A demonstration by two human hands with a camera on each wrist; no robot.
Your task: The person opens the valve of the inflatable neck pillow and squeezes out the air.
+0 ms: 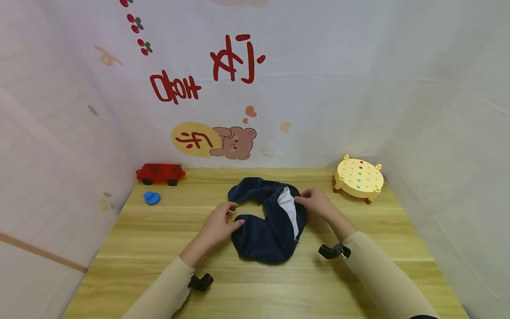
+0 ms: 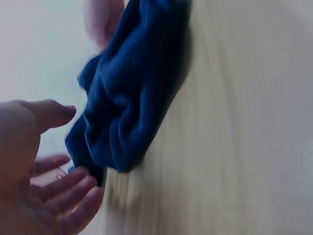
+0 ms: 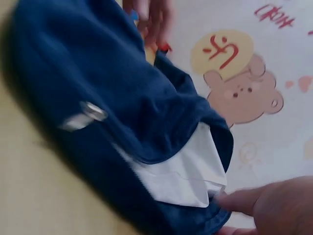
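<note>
A navy U-shaped neck pillow [image 1: 260,241] lies on the table, its open side toward the left. Its zipper gapes along the right curve and bares a white inner lining [image 1: 287,206]; the metal zip pull [image 3: 93,111] hangs at the near end of the slit. My right hand [image 1: 316,204] pinches the pillow's edge at the far end of this opening, thumb against the lining. Beside the pillow's two ends is my left hand [image 1: 218,223], fingers relaxed and spread. In the left wrist view these fingers [image 2: 73,196] grip no fabric.
At the back left stands a red toy wagon [image 1: 161,174] with black wheels, and a small blue toy [image 1: 152,198] lies before it. A yellow round pegged stool-like toy [image 1: 360,178] stands at the back right. White printed cloth walls [image 1: 303,102] enclose the wooden table [image 1: 279,290].
</note>
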